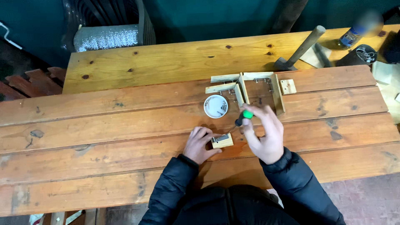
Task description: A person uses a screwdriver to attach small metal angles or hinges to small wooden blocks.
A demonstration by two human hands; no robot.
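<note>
Black padded sleeves (233, 196), two bare hands and a small wooden block on a plank bench (104, 125)
Left hand (200, 143): fingers clamped on the small wooden block (223, 142), pinning it to the bench, metal bracket (219, 137) on its top. Right hand (262, 133): fingers closed round a green-capped screwdriver (243, 117), tip slanting down to that bracket. White dish of screws (216, 106) just beyond. Farther back, an assembly of wooden strips (250, 89) already joined by metal brackets, one loose square block (288, 86) beside it. Hammer (300, 50) well apart. Judged part-way: frame mostly built, this block's bracket not yet seen fastened
</note>
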